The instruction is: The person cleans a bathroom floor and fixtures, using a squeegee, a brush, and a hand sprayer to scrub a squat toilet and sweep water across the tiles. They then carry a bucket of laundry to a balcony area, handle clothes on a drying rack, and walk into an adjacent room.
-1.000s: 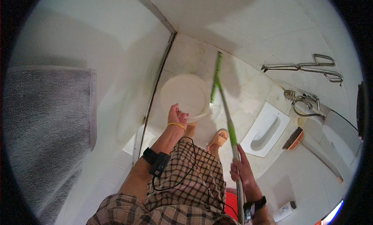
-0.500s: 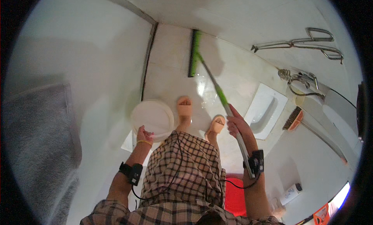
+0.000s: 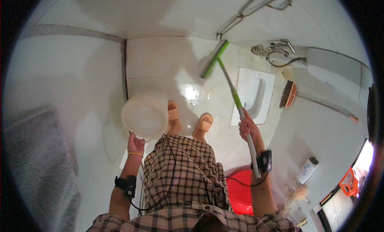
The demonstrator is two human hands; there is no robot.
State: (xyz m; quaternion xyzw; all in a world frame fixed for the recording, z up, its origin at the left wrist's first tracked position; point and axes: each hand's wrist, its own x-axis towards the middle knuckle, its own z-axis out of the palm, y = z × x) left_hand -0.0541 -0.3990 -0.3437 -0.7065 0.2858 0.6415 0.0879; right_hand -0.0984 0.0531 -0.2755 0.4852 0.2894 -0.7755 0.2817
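Note:
My right hand (image 3: 249, 128) is wrapped round the grey and green pole of a floor squeegee (image 3: 235, 96). Its pole slants away from me, and the long green and dark head lies on the wet tiles near the far wall. Low on my left, my left hand (image 3: 136, 144) is closed at the near side of a white bucket (image 3: 125, 112), on what looks like its pale handle. The bucket hangs or stands beside my left foot; its underside is hidden, so I cannot tell which.
A white squat toilet (image 3: 258, 94) is set in the floor to the right. Beyond it, a brush with an orange head (image 3: 289, 94) leans by the wall. A red basin (image 3: 240, 196) is near my right side. Grey towel (image 3: 40, 160) hangs at left; metal tongs (image 3: 240, 16) hang on the far wall.
The view has turned to the right. The squeegee head has swung rightward across the floor toward the squat toilet and now lies at a slant. Both hands keep their holds.

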